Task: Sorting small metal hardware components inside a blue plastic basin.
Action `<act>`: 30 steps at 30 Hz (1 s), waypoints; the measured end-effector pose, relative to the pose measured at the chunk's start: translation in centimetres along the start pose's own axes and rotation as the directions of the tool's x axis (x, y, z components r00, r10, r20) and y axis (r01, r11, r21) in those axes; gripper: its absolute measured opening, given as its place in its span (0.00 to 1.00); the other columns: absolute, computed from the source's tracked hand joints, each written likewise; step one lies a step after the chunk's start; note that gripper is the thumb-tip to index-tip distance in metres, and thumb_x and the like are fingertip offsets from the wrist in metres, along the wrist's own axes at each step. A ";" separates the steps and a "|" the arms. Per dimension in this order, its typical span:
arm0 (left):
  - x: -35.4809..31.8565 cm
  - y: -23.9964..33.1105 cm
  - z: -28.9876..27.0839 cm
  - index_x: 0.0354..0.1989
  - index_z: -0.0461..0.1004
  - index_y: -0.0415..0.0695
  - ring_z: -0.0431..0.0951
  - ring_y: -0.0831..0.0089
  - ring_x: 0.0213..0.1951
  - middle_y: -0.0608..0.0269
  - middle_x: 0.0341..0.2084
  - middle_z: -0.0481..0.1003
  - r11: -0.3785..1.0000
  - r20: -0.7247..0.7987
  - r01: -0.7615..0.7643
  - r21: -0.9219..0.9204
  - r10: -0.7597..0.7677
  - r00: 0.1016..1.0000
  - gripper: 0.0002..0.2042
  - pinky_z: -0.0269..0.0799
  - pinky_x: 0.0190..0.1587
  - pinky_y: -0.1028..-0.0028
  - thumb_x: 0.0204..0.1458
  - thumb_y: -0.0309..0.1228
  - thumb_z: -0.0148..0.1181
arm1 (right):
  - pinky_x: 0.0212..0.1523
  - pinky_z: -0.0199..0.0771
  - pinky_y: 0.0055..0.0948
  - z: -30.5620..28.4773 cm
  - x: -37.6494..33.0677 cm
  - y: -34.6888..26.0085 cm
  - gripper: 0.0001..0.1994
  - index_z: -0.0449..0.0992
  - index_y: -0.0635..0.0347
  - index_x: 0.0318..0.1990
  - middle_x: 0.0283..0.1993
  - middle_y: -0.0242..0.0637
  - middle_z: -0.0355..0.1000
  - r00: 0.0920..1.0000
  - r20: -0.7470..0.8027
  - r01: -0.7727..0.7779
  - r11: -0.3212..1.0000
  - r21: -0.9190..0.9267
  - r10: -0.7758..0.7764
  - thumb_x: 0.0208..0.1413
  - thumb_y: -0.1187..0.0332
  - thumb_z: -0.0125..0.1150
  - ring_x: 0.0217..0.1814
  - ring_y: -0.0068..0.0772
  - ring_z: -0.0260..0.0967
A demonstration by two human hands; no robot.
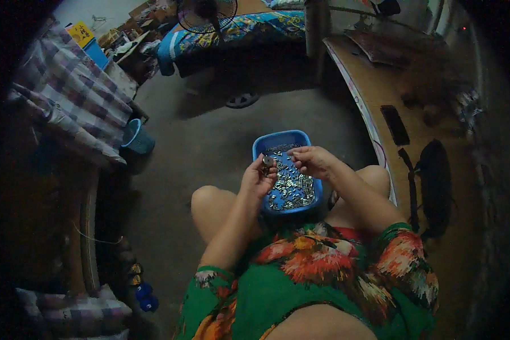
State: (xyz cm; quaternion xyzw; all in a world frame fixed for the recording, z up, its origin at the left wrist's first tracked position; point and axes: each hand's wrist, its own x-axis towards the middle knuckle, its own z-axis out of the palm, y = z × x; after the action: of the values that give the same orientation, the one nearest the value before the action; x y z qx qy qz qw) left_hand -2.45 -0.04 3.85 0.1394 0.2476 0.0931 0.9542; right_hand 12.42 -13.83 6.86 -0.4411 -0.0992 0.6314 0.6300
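A small round, greyish metal part (267,161) is held between the fingertips of my left hand (257,181), above the left side of a blue plastic basin (282,136). Many small shiny metal cylinders (294,184) lie scattered over the basin's bottom, with a darker heap of small pieces at its far end. My right hand (314,161) is over the basin's right side, thumb and fingers pinched together. What sits in that pinch is too small to make out. The two hands are close together but apart. The basin stands between my bent knees.
On the right runs a long wooden bench (374,93) with a dark flat object (395,125) and a black bag-like thing (435,187). A blue bin (137,137) stands left, beside checked cloth (73,99). Farther off are a standing fan (207,14) and a bed (255,31).
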 end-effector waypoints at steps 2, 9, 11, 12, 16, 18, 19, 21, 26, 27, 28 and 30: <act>-0.8 -0.4 1.0 0.29 0.66 0.38 0.65 0.72 0.22 0.56 0.23 0.68 1.000 -0.041 0.002 0.011 -0.001 0.999 0.14 0.61 0.21 0.80 0.50 0.39 0.49 | 0.21 0.63 0.14 -0.1 0.2 -0.3 0.09 0.66 0.62 0.39 0.27 0.30 0.65 1.000 -0.010 0.028 0.999 0.026 -0.028 0.50 0.72 0.52 0.24 0.18 0.61; -2.7 -1.3 3.1 0.32 0.65 0.37 0.65 0.74 0.24 0.57 0.25 0.68 0.999 0.030 0.046 0.004 -0.046 0.999 0.14 0.61 0.23 0.80 0.50 0.39 0.49 | 0.15 0.56 0.09 0.1 0.1 -1.7 0.06 0.64 0.56 0.29 0.24 0.27 0.62 0.991 0.137 -0.003 1.000 -0.001 0.003 0.50 0.68 0.54 0.20 0.13 0.57; -2.8 -1.0 3.5 0.32 0.65 0.37 0.65 0.74 0.24 0.56 0.25 0.68 0.998 0.018 0.065 0.013 -0.066 0.998 0.14 0.61 0.23 0.80 0.50 0.39 0.49 | 0.15 0.56 0.10 0.3 0.4 -1.8 0.05 0.64 0.56 0.29 0.24 0.27 0.62 0.988 0.153 0.008 1.000 0.012 -0.010 0.50 0.68 0.54 0.20 0.13 0.57; -2.7 -0.9 3.6 0.32 0.66 0.38 0.65 0.74 0.24 0.56 0.26 0.68 0.996 0.010 0.084 0.018 -0.084 0.996 0.15 0.61 0.23 0.80 0.50 0.39 0.49 | 0.16 0.57 0.10 0.4 0.6 -1.7 0.05 0.65 0.57 0.29 0.24 0.27 0.62 0.994 0.109 0.012 1.000 0.025 -0.015 0.50 0.69 0.54 0.21 0.14 0.58; -1.6 -0.2 3.2 0.32 0.66 0.39 0.65 0.74 0.24 0.57 0.25 0.68 0.995 0.066 0.093 0.037 -0.095 0.993 0.14 0.61 0.23 0.80 0.51 0.39 0.48 | 0.20 0.61 0.13 0.2 1.2 -1.6 0.06 0.66 0.60 0.34 0.28 0.30 0.64 0.997 0.072 0.006 0.999 0.050 -0.010 0.49 0.72 0.54 0.23 0.17 0.60; -0.9 -0.1 3.2 0.33 0.66 0.39 0.66 0.74 0.24 0.58 0.25 0.68 0.995 0.058 0.092 0.042 -0.094 0.994 0.14 0.61 0.23 0.80 0.51 0.39 0.47 | 0.21 0.62 0.14 0.0 1.4 -1.5 0.07 0.67 0.61 0.36 0.29 0.31 0.65 0.998 0.068 -0.002 0.998 0.058 -0.002 0.48 0.73 0.54 0.24 0.18 0.61; -0.7 0.1 3.2 0.33 0.66 0.39 0.66 0.74 0.24 0.58 0.24 0.68 0.995 0.049 0.081 0.054 -0.084 0.995 0.14 0.61 0.23 0.80 0.51 0.39 0.47 | 0.21 0.62 0.14 0.0 1.5 -1.6 0.07 0.67 0.61 0.36 0.29 0.32 0.65 0.999 0.048 0.006 0.999 0.042 -0.008 0.48 0.73 0.54 0.24 0.18 0.61; -0.3 0.3 3.1 0.33 0.66 0.38 0.66 0.73 0.24 0.57 0.25 0.68 0.994 0.054 0.107 0.038 -0.109 0.993 0.13 0.62 0.24 0.80 0.50 0.39 0.49 | 0.21 0.62 0.14 0.2 1.5 -1.8 0.07 0.67 0.62 0.36 0.28 0.32 0.66 1.000 0.019 0.007 1.000 0.028 -0.007 0.48 0.74 0.54 0.24 0.18 0.62; 0.7 0.4 2.2 0.33 0.66 0.38 0.68 0.72 0.24 0.55 0.26 0.69 0.988 0.045 0.156 0.007 -0.156 0.987 0.13 0.64 0.23 0.81 0.49 0.38 0.52 | 0.17 0.54 0.12 1.5 1.3 -2.1 0.08 0.69 0.60 0.33 0.21 0.25 0.63 0.995 -0.076 0.038 0.955 -0.293 -0.063 0.46 0.68 0.57 0.21 0.15 0.59; 0.9 0.3 1.9 0.33 0.66 0.38 0.68 0.72 0.24 0.55 0.26 0.69 0.986 0.038 0.166 -0.003 -0.166 0.985 0.13 0.64 0.23 0.81 0.49 0.38 0.52 | 0.17 0.52 0.12 1.6 1.5 -2.1 0.08 0.70 0.59 0.33 0.21 0.24 0.63 0.994 -0.073 0.051 0.929 -0.366 -0.084 0.46 0.67 0.58 0.21 0.14 0.58; 0.9 0.3 1.9 0.32 0.66 0.39 0.68 0.72 0.24 0.55 0.25 0.69 0.985 0.010 0.170 -0.010 -0.169 0.985 0.13 0.65 0.23 0.81 0.49 0.38 0.52 | 0.16 0.51 0.13 1.9 1.5 -2.1 0.07 0.70 0.58 0.31 0.21 0.25 0.64 0.987 -0.117 0.045 0.897 -0.439 -0.106 0.46 0.67 0.58 0.19 0.13 0.56; 1.3 0.1 1.5 0.32 0.66 0.39 0.69 0.72 0.24 0.55 0.24 0.69 0.984 -0.024 0.177 -0.030 -0.178 0.984 0.12 0.65 0.22 0.80 0.49 0.37 0.52 | 0.17 0.51 0.13 2.3 1.8 -1.5 0.07 0.71 0.58 0.31 0.21 0.25 0.65 0.983 -0.138 0.045 0.886 -0.462 -0.122 0.46 0.67 0.58 0.19 0.12 0.55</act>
State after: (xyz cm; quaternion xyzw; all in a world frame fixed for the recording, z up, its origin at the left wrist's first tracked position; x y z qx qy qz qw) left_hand -0.59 0.09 4.52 0.1025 0.2703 0.0130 0.9572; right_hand 12.24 -10.97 8.39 -0.6222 -0.2122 0.5243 0.5412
